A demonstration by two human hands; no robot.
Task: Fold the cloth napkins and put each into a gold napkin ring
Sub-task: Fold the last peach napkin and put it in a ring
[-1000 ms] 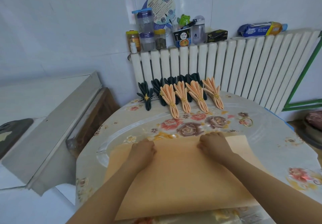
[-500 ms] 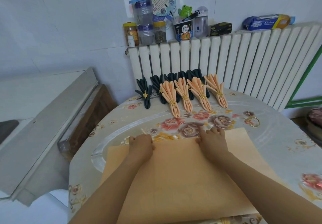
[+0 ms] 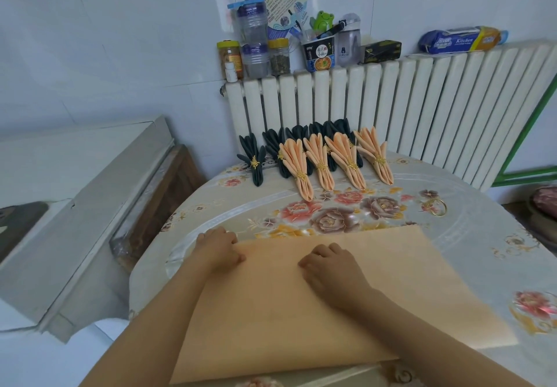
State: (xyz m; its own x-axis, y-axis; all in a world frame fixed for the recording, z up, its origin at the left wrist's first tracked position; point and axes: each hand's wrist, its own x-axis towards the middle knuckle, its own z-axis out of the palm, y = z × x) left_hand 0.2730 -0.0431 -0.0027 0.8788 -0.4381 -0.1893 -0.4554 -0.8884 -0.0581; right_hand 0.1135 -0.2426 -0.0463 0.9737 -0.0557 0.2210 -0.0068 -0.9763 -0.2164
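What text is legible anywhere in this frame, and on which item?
"Kitchen": on the blue and yellow packet lying on the radiator.
Instant noodle cup: printed characters, too small to read.
Round fan on the wall: lines of print, blurred.
Jar labels: unreadable.

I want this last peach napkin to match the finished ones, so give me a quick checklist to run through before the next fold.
1. Peach napkin lying flat on the table: ok, no visible wrinkles.
2. Left hand on the napkin's far left corner: ok.
3. Right hand on the cloth: ok, knuckles down, away from the far edge.
4. Near edge of the napkin fully on the table: cannot tell, it reaches the table's edge.
5. Spare gold ring ready: ok, lying free, far right of the napkin.
6. Finished napkins clear of the working cloth: ok, by the radiator.
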